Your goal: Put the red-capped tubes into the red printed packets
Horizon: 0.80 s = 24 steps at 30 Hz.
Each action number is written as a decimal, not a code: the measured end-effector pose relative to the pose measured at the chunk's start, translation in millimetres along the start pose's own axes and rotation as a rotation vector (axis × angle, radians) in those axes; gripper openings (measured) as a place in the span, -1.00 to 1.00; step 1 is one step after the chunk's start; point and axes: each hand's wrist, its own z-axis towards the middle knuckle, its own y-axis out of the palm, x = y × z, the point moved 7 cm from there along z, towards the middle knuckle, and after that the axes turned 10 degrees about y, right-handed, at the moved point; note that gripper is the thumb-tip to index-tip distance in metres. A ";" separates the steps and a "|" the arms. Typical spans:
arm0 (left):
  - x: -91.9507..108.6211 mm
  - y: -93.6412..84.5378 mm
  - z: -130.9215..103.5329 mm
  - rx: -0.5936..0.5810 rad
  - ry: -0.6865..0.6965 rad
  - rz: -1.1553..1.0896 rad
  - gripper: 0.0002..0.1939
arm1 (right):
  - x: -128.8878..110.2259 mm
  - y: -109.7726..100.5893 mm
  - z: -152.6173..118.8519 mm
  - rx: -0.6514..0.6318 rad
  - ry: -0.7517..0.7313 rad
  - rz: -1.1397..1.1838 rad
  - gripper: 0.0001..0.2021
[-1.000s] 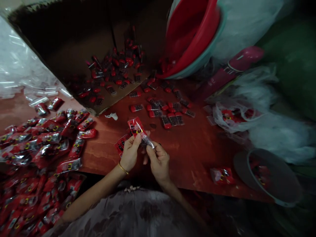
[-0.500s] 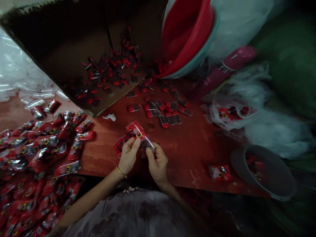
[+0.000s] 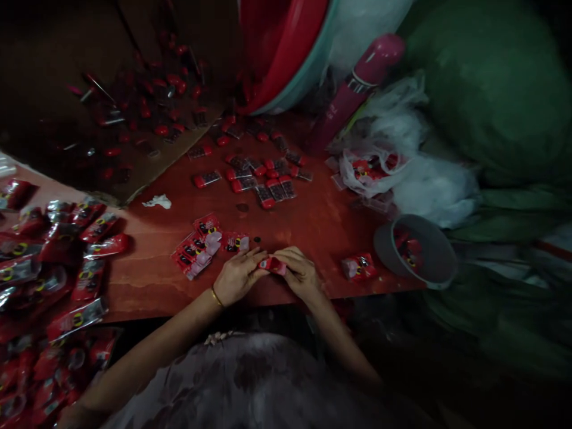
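Observation:
Close to the table's front edge, my left hand [image 3: 238,275] and my right hand [image 3: 300,272] meet around a small red printed packet [image 3: 273,266]. Both hands are closed, fingers and thumbs pinching its two ends. How far it is folded, and what is inside, I cannot make out. Just left of my left hand lies a cluster of red printed cards [image 3: 196,249] with pink ends, fanned over one another. Beyond my hands are several small clear packs with red caps and dark contents [image 3: 276,189], lying loose on the table.
Shiny red packages [image 3: 89,277] heap up at the left. A cardboard box [image 3: 147,170] on its side holds more red-capped packs. Behind stand a tilted red basin [image 3: 295,47] and a pink bottle [image 3: 353,89]. A plastic bag [image 3: 379,173], a red packet [image 3: 358,266] and a grey bucket [image 3: 429,250] are right.
The view has shifted right. My hands have turned the card and clear pack they held into a narrower red bundle, and the cards beside my left hand are now uncovered.

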 end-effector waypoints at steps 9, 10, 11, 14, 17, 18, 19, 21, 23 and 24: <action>-1.7 3.8 -6.0 -0.050 -0.021 0.095 -0.63 | 2.6 0.5 -0.8 0.042 -0.089 -0.129 -0.83; -2.9 4.3 -6.0 -0.058 -0.034 0.085 -0.64 | 2.8 0.6 -0.3 0.042 -0.083 -0.126 -0.84; -4.1 4.6 -5.8 -0.066 -0.047 0.070 -0.64 | 3.3 0.4 -0.1 0.048 -0.072 -0.121 -0.85; -5.7 3.6 -3.4 -0.073 -0.078 0.036 -0.66 | 5.2 0.0 -0.7 0.075 -0.027 -0.118 -0.87; -5.2 2.1 -1.3 -0.064 -0.091 0.030 -0.66 | 4.2 -0.2 -3.6 0.102 -0.008 -0.146 -0.88; -5.0 1.9 -1.2 -0.062 -0.095 0.032 -0.65 | 2.7 -0.4 -4.8 0.111 -0.011 -0.163 -0.88; -4.8 1.9 -1.3 -0.064 -0.099 0.036 -0.65 | 0.9 -0.7 -5.9 0.119 -0.015 -0.184 -0.88; -3.8 2.0 -1.4 -0.074 -0.101 0.043 -0.65 | -2.8 -1.6 -7.4 0.132 -0.019 -0.225 -0.87; -1.9 1.8 -0.7 -0.093 -0.099 0.044 -0.65 | -6.1 -2.9 -7.9 0.151 -0.018 -0.254 -0.87; -0.8 1.5 0.1 -0.105 -0.100 0.043 -0.66 | -7.6 -3.2 -7.8 0.160 -0.019 -0.262 -0.88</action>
